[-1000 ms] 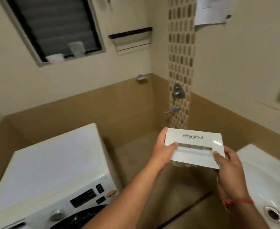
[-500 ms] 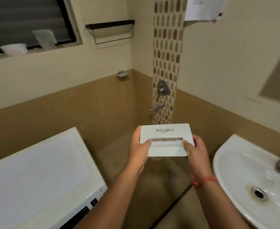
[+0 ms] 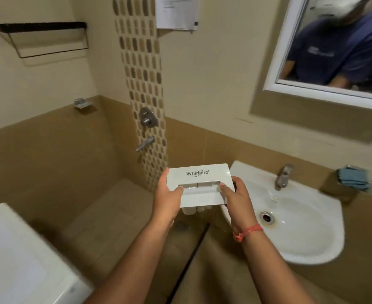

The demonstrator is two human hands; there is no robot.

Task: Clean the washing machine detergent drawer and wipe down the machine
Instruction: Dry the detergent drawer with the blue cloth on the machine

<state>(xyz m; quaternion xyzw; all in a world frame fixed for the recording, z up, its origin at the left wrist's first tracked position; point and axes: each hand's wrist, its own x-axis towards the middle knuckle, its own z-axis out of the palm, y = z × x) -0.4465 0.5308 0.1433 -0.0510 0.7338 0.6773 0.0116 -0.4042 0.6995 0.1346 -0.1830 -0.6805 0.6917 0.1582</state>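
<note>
hidden bits: most of the detergent drawer (image 3: pixel 199 185) sits behind its own white front panel, so the compartments can't really be seen. Only a couple of white stubs poke out under the panel's bottom edge.
cut off: the washing machine (image 3: pixel 20 257) is only a white top corner at the lower left, the rest runs out of frame. The mirror (image 3: pixel 338 47) is chopped at the right edge and shows a blurry person in a dark blue shirt.
hard to read: the paper (image 3: pixel 176 12) stuck on the wall has print too small to make out. The whole shot is a bit soft.
left hand (image 3: pixel 166 200): gripping the drawer's left end, thumb hooked into the handle slot on the front, the other fingers wrapped round behind and mostly out of sight.
right hand (image 3: pixel 235 199): same deal on the right end, thumb in the slot, fingers curled behind. Red thread (image 3: pixel 247 231) round that wrist.
arms: both reach forward, forearms angling in toward each other.
drawer spot: held up in the air, front panel facing the camera with the Whirlpool logo upright, just left of the white sink (image 3: pixel 312 240), its right end overlapping the sink's left rim in view.
around the sink: tap (image 3: pixel 283 178) at the back, drain in the bowl, a blue cloth (image 3: pixel 353 178) on a small wall shelf to the right.
</note>
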